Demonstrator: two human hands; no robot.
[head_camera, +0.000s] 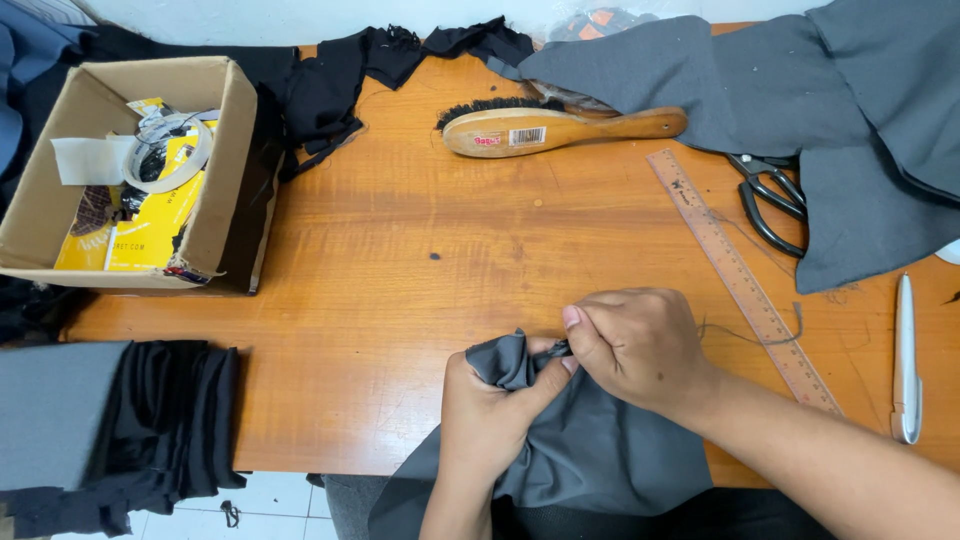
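Left hand (490, 410): we bunch the grey cloth (590, 450) in closed fingers.
Right hand (640, 345): our fingertips pinch its top fold.

Your left hand (487, 405) sits lower centre, fingers curled shut, thumb up. Your right hand (640, 345) overlaps it from the right, fingertips pinched, forearm exiting lower right.

Matt grey cloth (590, 440), glossy orange wood table (400, 270), wooden brush (560, 128), seemingly plastic ruler (745, 280)

Bare forearms — no sleeves, rings or watch, seemingly.
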